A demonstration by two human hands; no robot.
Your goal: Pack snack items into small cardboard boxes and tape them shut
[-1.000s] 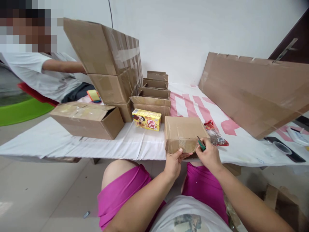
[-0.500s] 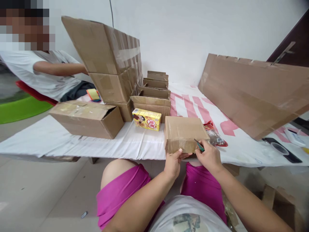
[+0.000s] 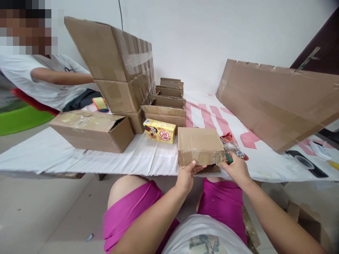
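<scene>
A small cardboard box (image 3: 200, 139) lies at the front edge of the cloth-covered table, its near side torn and ragged at the lower right. My left hand (image 3: 186, 174) grips the near lower edge of this box, thumb on the front face and fingers underneath. In my right hand (image 3: 237, 169) is a green-handled cutter (image 3: 228, 158), its dark blade at the box's right front corner. A clear and red snack packet (image 3: 234, 146) lies just behind the right hand. To the left of the box rests a yellow snack carton (image 3: 159, 131).
Stacked taped boxes (image 3: 122, 63) rise at the left, behind a long box (image 3: 92, 130). Open cartons (image 3: 169, 102) stand in a row behind. A large cardboard sheet (image 3: 275, 102) leans at right, near a tape roll (image 3: 304, 161). A person in a white shirt (image 3: 60, 77) sits at left.
My right hand has moved the cutter rightward along the box's near side to its right corner. The near flap now hangs looser and ragged there. My left hand still holds the box.
</scene>
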